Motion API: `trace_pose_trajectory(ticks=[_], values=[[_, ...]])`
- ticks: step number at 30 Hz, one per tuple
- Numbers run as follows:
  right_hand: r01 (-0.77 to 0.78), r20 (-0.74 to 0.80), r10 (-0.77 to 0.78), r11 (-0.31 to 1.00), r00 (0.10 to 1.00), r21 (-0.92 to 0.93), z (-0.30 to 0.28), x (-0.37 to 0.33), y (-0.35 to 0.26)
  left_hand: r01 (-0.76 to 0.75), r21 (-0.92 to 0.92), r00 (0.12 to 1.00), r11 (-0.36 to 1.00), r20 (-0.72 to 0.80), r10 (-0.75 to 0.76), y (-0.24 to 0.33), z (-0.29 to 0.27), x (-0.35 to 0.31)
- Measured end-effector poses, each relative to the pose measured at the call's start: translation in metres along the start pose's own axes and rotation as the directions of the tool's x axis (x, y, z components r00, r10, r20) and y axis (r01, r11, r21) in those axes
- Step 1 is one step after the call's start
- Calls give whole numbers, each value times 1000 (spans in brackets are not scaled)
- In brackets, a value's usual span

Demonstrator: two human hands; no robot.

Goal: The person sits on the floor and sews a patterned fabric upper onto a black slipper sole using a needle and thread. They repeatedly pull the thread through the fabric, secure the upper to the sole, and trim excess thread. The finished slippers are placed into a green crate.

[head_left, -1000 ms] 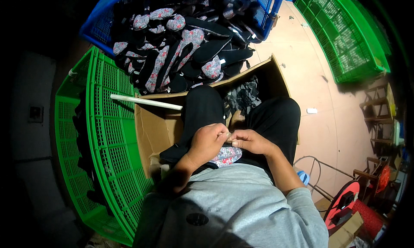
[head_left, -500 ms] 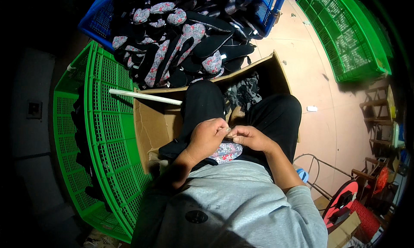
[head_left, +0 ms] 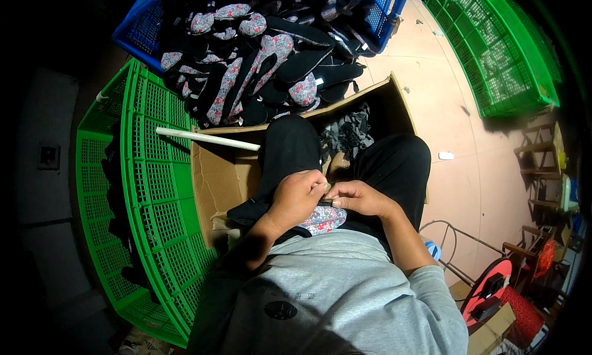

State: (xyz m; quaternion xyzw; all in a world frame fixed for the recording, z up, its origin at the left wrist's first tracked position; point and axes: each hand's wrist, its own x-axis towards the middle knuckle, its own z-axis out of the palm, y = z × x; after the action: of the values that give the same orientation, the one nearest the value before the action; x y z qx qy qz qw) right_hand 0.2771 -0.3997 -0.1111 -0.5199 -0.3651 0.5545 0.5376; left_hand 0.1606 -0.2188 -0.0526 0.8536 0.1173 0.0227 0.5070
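Observation:
On my lap lies a floral fabric slipper [head_left: 325, 219], grey and white with red flowers and a dark edge. My left hand [head_left: 296, 196] is closed at its left side, thumb and fingers pinching at the edge. Opposite it, my right hand [head_left: 362, 198] also pinches the dark edge, its fingertips almost meeting the left thumb. The fingers cover the spot being pinched, so any small piece there cannot be made out.
A cardboard box [head_left: 216, 185] with dark scraps [head_left: 351, 130] stands around my knees, a white rod [head_left: 206, 138] across its edge. Beyond, slippers heap up in a blue crate [head_left: 139, 31]. Green crates [head_left: 157, 188] stand at left and far right. A wire-framed stand [head_left: 459, 265] is at right.
Both hands stay in nearly the same place. The right fingers shift slightly at the slipper's edge, and more of the dark edge shows beside the right thumb.

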Motion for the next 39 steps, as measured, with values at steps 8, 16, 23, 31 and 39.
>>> trace_pose_trajectory(ticks=[8, 16, 23, 31, 39], values=[[17, -11, -17, 1000, 1000, -8, 0, 0, 4, -26, 3, 1000, 1000, -1, 26, -5, 2, 0], [-35, -13, 38, 982, 999, 184, 1, -3, 22, 27, -68, 988, 997, -151, -37, -8, 7, 4], [39, -71, -42, 998, 997, -42, 16, -11, 30, 97, -152, 969, 984, -211, -128, -16, 8, 24], [-65, -93, 71, 996, 993, 68, 14, -9, 41, -31, -22, 975, 999, -220, 26, -35, 16, 64], [-53, -94, 62, 994, 994, 99, 13, -8, 40, 3, -31, 934, 1000, -356, -14, -18, -14, 52]])
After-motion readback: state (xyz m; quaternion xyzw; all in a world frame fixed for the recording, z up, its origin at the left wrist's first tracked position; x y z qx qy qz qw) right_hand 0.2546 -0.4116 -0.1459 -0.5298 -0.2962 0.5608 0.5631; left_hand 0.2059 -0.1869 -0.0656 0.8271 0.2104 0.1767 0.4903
